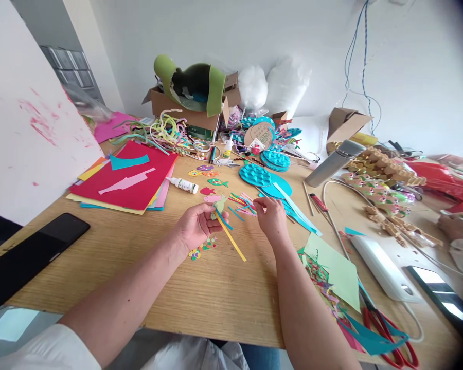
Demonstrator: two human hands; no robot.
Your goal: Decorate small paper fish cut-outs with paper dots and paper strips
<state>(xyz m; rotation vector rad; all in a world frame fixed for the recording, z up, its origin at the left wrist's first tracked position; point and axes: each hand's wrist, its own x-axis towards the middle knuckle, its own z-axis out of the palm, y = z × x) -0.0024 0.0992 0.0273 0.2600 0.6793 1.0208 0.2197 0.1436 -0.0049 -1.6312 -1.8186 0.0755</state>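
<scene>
My left hand is closed on a light green paper fish, with a yellow paper strip and a blue strip hanging from the same grip. To its right, my right hand has its fingertips pinched together beside a pile of coloured paper strips; what they hold, if anything, is too small to tell. Below my left hand lie several small coloured paper dots. Beyond the hands are patterned paper fish and a dark red one.
Coloured paper sheets and a white glue bottle lie at the left, above a black phone. Turquoise discs and a grey flask stand or lie behind. Red-handled scissors and a white power strip are at the right.
</scene>
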